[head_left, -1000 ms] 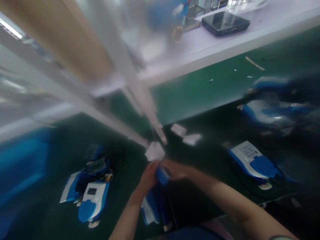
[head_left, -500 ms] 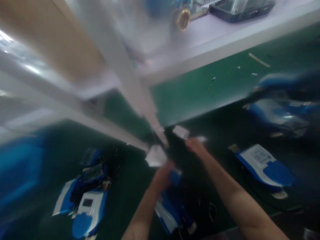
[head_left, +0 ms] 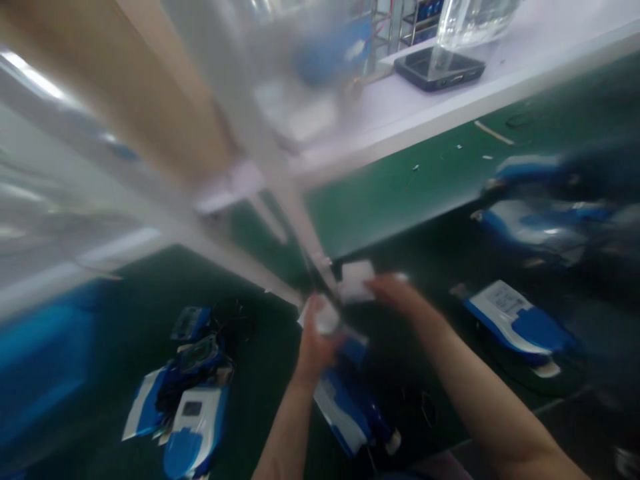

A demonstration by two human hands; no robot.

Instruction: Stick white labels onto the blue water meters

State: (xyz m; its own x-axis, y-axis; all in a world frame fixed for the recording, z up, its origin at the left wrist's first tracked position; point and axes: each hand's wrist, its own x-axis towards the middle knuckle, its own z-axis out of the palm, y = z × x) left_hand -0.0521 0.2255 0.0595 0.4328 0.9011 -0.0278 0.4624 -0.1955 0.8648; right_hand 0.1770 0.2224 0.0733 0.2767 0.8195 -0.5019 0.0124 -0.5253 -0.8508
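Over green tabletop [head_left: 263, 383], hands [head_left: 316, 343] near shelf [head_left: 450, 112]

- The left hand [head_left: 320, 347] is bare; its thumb [head_left: 313, 319] is seen as a blunt, rounded shape, softened by blur.
- The right hand [head_left: 395, 292] is also bare; its fingers are blurred into one tapered form, so nails or markings cannot be made out.
- Below the left hand, a slim, smooth-looking left forearm [head_left: 290, 413] is left uncovered down to the view's lower edge.
- Below and rightward of the right hand, a longer stretch of bare right forearm [head_left: 470, 380] is shown, narrowed at the wrist and broadened toward the elbow.
- Well below both hands, a thin dark blue strip, seemingly clothing fabric [head_left: 407, 476], is partly shown.
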